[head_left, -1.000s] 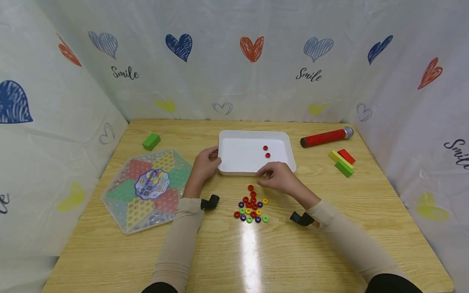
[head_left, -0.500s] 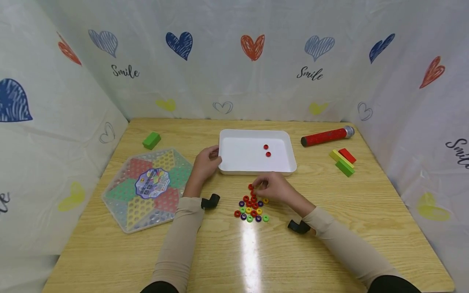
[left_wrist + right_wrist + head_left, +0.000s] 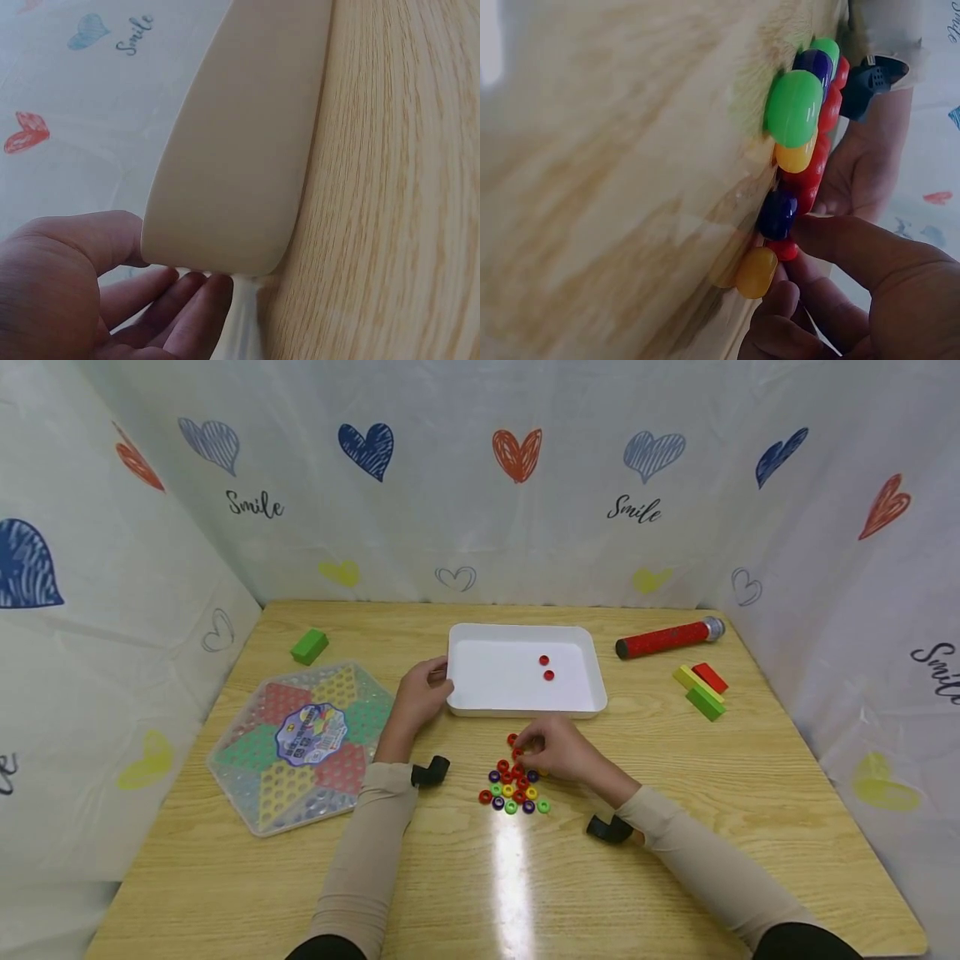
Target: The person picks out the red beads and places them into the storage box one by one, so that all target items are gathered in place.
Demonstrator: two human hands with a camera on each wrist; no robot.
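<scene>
My left hand (image 3: 422, 697) grips the left end of a white tray (image 3: 491, 681); in the left wrist view the thumb lies at its rim and the fingertips touch its end wall. Two red ring beads (image 3: 549, 676) lie inside the tray. In front of it, a cluster of red, yellow, green and purple ring beads (image 3: 508, 791) lies on the table. My right hand (image 3: 562, 750) is at the cluster's upper right side. Its thumb and fingers pinch a red bead (image 3: 784, 249), close to a purple bead (image 3: 778, 214) and a yellow one (image 3: 757, 272). The hand partly hides several beads.
A hexagonal Chinese checkers board (image 3: 300, 752) lies left on the wooden table (image 3: 450, 877), with a green block (image 3: 309, 647) behind it. At the right are a red tube (image 3: 663, 639) and green, yellow and red blocks (image 3: 705, 702). Curtains stand behind and at both sides.
My right hand has moved from the tray's front edge toward me, down to the bead cluster, where its fingertips close on a red bead. The left hand stays at the tray.
</scene>
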